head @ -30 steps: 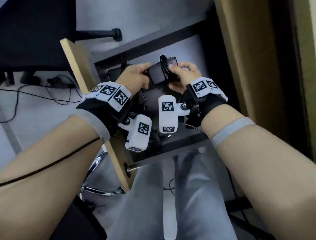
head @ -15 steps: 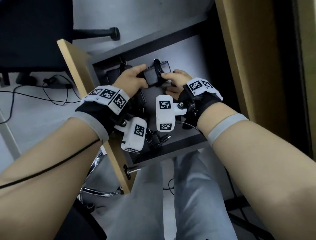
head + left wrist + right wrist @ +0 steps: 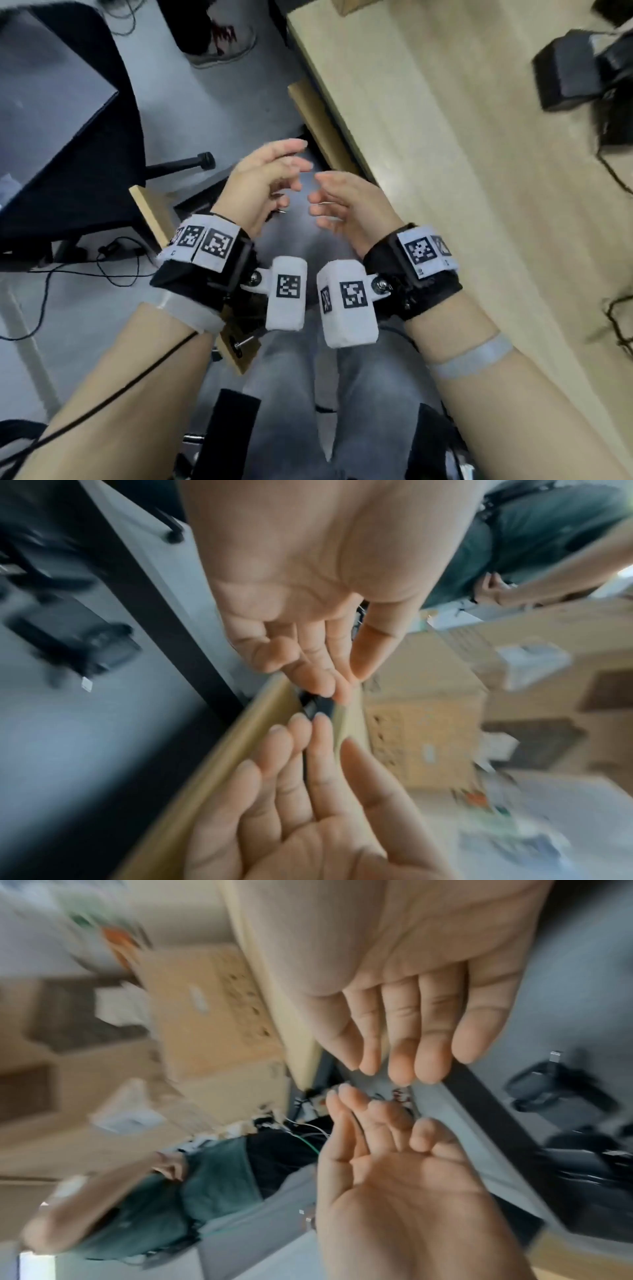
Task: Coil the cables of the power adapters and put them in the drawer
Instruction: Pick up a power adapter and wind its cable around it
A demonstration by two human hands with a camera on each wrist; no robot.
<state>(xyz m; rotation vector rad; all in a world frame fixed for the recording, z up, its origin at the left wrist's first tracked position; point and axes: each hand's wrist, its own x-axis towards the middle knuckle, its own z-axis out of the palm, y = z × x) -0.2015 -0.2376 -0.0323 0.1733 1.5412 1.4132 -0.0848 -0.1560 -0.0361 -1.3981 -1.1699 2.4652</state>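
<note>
While both hands hang palm to palm above the lap, the left hand (image 3: 263, 178) and right hand (image 3: 346, 205) hold nothing, fingers (image 3: 291, 164) loosely spread and slightly bent, tips near but apart. Just beyond the fingertips runs the table (image 3: 445, 171) edge, with the open drawer (image 3: 150, 212) front below the left wrist. Adapters (image 3: 85, 642) lie blurred in the drawer beneath the fingers.
</note>
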